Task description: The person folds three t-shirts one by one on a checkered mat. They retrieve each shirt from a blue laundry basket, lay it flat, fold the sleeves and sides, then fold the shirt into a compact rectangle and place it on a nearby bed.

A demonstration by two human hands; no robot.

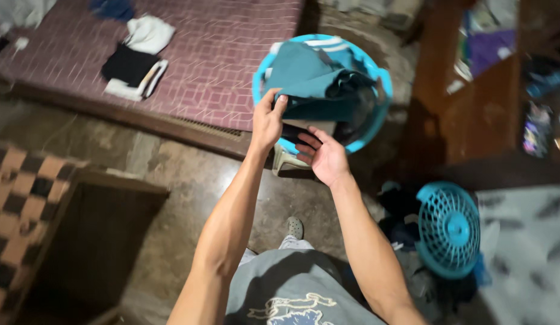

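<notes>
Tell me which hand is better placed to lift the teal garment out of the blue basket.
Left. The left hand already pinches the edge of the teal garment in the blue laundry basket. The right hand is open, palm up, lower at the basket's near rim, gripping nothing.

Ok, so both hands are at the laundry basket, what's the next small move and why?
Probably lift the teal garment clear of the blue basket: the left hand already pinches its edge, while the right hand waits open-palmed just below the rim, not yet gripping.
</notes>
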